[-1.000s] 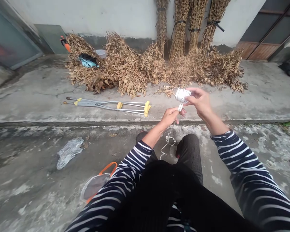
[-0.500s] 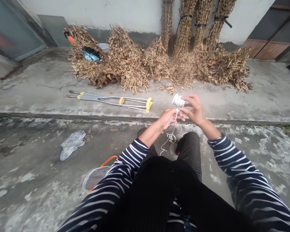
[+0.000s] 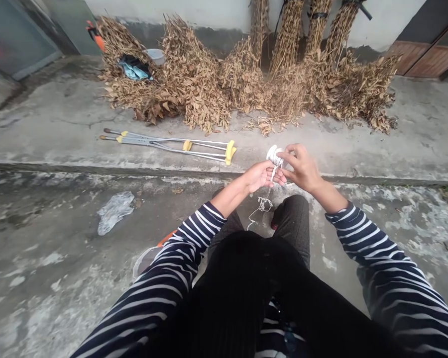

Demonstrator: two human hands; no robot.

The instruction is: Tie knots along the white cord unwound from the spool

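The right hand holds a white spool in the air just beyond the knees, well above the concrete ground — its grip is closed round the spool's near right side, fingers curled over the top. The left hand, palm partly up, sits just beside it, its grip pinched on the string that comes off the spool and hangs down into a small tangle between the legs. Held this high, I judge, the string can hang free rather than drag on the ground. The spool is small in view; its long axis seems to tilt up and away to the far left, with one round end showing. Farther off lie a pair of crutches — behind them, dried plants heaped by the wall.
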